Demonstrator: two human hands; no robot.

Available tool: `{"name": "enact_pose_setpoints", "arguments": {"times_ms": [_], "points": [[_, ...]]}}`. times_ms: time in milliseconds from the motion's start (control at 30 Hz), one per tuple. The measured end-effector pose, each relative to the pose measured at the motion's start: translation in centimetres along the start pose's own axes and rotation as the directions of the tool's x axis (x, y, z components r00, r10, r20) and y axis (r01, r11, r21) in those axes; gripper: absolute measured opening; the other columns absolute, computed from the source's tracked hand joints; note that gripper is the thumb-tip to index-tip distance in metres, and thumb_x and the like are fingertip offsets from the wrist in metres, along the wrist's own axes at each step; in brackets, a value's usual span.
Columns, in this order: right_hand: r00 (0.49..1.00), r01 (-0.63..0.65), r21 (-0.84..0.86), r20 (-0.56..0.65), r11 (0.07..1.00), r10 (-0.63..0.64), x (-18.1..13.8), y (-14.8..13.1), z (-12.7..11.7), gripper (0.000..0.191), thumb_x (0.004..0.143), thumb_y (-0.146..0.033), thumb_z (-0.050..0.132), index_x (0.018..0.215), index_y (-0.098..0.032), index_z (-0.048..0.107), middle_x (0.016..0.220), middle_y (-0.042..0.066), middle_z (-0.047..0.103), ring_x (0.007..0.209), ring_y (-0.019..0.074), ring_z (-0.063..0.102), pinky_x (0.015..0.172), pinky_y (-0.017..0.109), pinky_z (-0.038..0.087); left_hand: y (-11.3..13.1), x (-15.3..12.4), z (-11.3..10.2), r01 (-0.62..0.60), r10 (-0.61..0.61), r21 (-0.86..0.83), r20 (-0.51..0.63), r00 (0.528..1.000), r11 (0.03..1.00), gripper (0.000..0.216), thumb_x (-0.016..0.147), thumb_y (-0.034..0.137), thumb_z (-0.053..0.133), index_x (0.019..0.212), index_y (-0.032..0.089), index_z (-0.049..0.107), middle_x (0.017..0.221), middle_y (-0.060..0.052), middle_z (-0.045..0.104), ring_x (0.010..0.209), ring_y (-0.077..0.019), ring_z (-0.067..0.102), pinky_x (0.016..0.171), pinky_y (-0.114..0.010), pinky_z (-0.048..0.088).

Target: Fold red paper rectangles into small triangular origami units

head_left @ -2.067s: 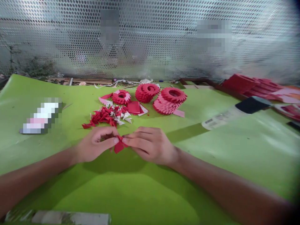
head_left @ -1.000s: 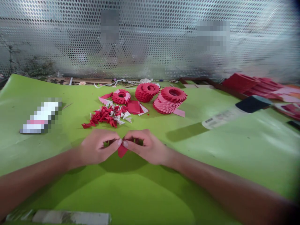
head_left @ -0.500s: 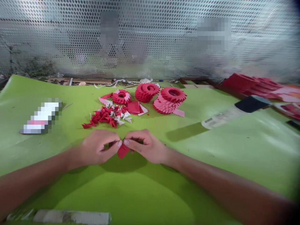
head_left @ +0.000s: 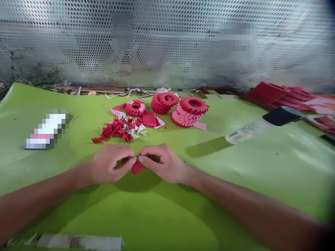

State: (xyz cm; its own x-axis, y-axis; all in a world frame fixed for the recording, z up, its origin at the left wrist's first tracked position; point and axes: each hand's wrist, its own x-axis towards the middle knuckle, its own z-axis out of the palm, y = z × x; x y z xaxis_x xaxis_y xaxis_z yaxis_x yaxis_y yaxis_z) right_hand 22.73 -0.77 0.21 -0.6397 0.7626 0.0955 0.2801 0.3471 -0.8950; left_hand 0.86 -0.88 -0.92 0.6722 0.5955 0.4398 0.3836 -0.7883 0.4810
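Observation:
Between my two hands is a small red piece of paper [head_left: 137, 168], pinched at its upper edge and partly hidden by the fingertips. My left hand [head_left: 113, 164] is closed on its left side, thumb against fingers. From the right, my right hand [head_left: 163, 163] pinches the same paper, the two thumbs almost touching. Just beyond the hands lies a pile of folded red and white paper triangles [head_left: 117, 129]. Behind it are a stack of red paper squares [head_left: 149, 119] and a red and pink paper ring [head_left: 135, 108].
Taller rings of folded paper, one red [head_left: 162, 103] and one red over pink [head_left: 188, 112], stand farther back. A dark-capped bottle [head_left: 259, 125] lies at right, a blurred-out object [head_left: 47, 130] at left. A whitish roll [head_left: 78, 241] lies near the front edge of the green table [head_left: 162, 223].
The lower part of the red paper shows less below my fingertips and seems folded upward. Both hands stay in almost the same place.

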Motion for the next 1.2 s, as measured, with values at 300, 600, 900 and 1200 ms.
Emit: {"name": "enact_pose_setpoints", "arguments": {"times_ms": [300,600,900,1200], "points": [[0.999,0.032,-0.096,-0.024,0.995,-0.035,0.0,-0.4,-0.6,0.026,0.097,-0.029,0.054,0.084,-0.013,0.07,0.066,0.001,0.065,0.049,0.0075,0.046,0.043,0.02,0.032,0.6,0.2,-0.5,0.151,-0.159,-0.188,-0.031,0.987,0.971,0.029,0.094,0.02,0.045,0.066,0.02,0.054,0.049,0.003,0.051,0.038,-0.0075,0.041,0.035,-0.018,0.025],[0.995,0.026,0.053,-0.096,0.998,-0.021,0.4,0.5,-1.4,0.027,0.093,-0.041,0.063,0.094,-0.015,0.071,0.069,0.001,0.068,0.053,0.0099,0.054,0.046,0.021,0.04,0.4,0.4,-1.4,0.207,-0.216,-0.147,-0.046,0.975,0.967,0.028,0.095,0.026,0.043,0.07,0.022,0.057,0.054,-0.001,0.057,0.043,-0.0114,0.048,0.04,-0.022,0.032],[0.868,0.207,-0.24,-0.402,0.948,-0.292,0.1,0.2,-0.8,0.013,0.092,-0.026,0.069,0.085,-0.015,0.074,0.072,0.002,0.073,0.054,0.01,0.059,0.046,0.02,0.044,0.7,0.2,-1.3,0.542,-0.535,-0.245,0.099,0.839,0.804,0.055,0.102,0.059,0.029,0.077,0.018,0.057,0.063,0.0,0.054,0.051,-0.0128,0.046,0.046,-0.024,0.036],[0.731,0.462,-0.665,-0.088,0.586,-0.677,-0.2,0.7,-0.8,0.01,0.094,-0.02,0.065,0.089,-0.018,0.072,0.071,0.001,0.075,0.057,0.0116,0.066,0.057,0.024,0.051,0.3,0.0,-1.0,0.531,-0.473,-0.407,0.241,0.848,0.744,0.045,0.099,0.055,0.047,0.074,0.018,0.053,0.062,0.003,0.053,0.052,-0.0099,0.049,0.049,-0.021,0.039]]}}
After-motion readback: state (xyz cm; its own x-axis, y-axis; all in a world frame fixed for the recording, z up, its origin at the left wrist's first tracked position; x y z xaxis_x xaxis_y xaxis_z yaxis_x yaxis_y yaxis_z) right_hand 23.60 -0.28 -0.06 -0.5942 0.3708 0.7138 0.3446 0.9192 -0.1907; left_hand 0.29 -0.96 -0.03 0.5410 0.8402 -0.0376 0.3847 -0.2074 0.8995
